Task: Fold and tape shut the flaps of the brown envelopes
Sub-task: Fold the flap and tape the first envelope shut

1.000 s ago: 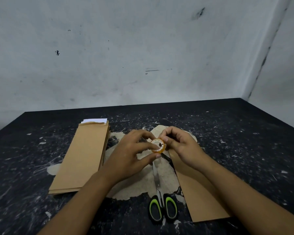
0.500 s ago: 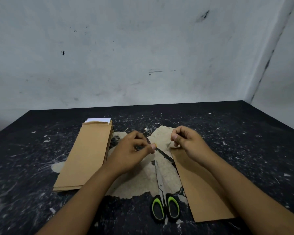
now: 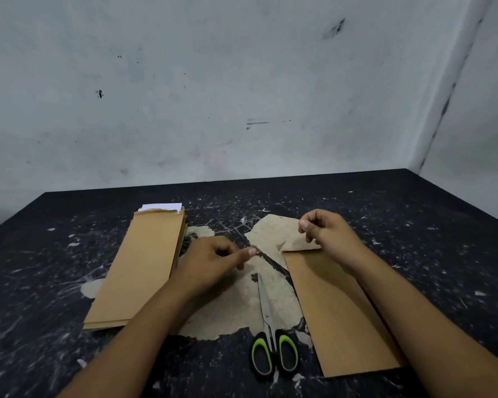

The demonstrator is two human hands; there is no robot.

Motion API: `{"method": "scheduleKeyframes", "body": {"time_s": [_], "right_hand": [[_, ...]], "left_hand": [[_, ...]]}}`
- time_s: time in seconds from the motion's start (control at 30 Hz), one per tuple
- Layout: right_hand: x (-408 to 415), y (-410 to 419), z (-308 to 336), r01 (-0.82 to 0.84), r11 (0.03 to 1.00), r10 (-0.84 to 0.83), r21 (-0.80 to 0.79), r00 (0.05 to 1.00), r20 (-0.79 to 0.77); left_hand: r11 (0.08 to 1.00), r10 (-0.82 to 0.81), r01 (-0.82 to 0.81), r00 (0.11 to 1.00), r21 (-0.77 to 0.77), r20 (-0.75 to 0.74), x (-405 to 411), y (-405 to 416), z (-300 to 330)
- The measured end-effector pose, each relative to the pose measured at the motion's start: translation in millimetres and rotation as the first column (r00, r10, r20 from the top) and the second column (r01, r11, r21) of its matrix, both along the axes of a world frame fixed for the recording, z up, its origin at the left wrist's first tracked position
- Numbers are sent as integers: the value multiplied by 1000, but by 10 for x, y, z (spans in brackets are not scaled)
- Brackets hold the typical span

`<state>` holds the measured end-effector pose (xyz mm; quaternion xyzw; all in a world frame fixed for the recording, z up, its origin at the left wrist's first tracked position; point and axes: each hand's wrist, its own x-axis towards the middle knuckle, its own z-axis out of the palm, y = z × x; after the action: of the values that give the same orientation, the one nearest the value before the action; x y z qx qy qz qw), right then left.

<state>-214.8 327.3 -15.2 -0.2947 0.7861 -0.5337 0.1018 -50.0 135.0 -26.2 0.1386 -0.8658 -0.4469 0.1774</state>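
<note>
Right hand [image 3: 332, 238] grip pinches tape strip above envelope [image 3: 339, 308] flap; left hand [image 3: 213, 261] grip contents indiscernible.

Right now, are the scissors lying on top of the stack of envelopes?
No, the scissors lie on the table, between the envelope stack and the single envelope.

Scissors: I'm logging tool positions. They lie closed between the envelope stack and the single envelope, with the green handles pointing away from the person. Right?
Not quite. The head view shows the scissors closed between the stack and the single envelope, but the green handles point toward the person; the blades point away.
</note>
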Motion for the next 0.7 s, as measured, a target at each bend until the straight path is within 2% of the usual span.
{"method": "scheduleKeyframes", "body": {"time_s": [0.1, 0.17, 0.23, 0.37, 0.47, 0.6, 0.7], "right_hand": [[-35, 33, 8, 33, 999, -33, 24, 999, -5], [-46, 56, 30, 39, 998, -39, 45, 999, 0], [-58, 71, 42, 37, 998, -37, 54, 999, -1], [-71, 84, 55, 59, 997, -58, 42, 998, -22], [-82, 82, 57, 71, 996, -70, 59, 997, -27], [-95, 96, 45, 68, 996, -67, 65, 998, -18], [-84, 88, 29, 39, 997, -37, 72, 999, -21]], "left_hand": [[992, -70, 72, 997, -103, 17, 5, -36, -12], [972, -179, 173, 984, -161, -22, 13, -20, 21], [965, -225, 211, 971, -155, -79, 17, 13, 46], [987, -129, 125, 991, -105, -40, -3, 12, 15], [990, -68, 64, 997, -128, -22, -4, -25, 1], [969, -185, 164, 977, -182, -102, 20, 6, 29], [974, -206, 186, 965, -131, -164, 14, 26, -8]]}}
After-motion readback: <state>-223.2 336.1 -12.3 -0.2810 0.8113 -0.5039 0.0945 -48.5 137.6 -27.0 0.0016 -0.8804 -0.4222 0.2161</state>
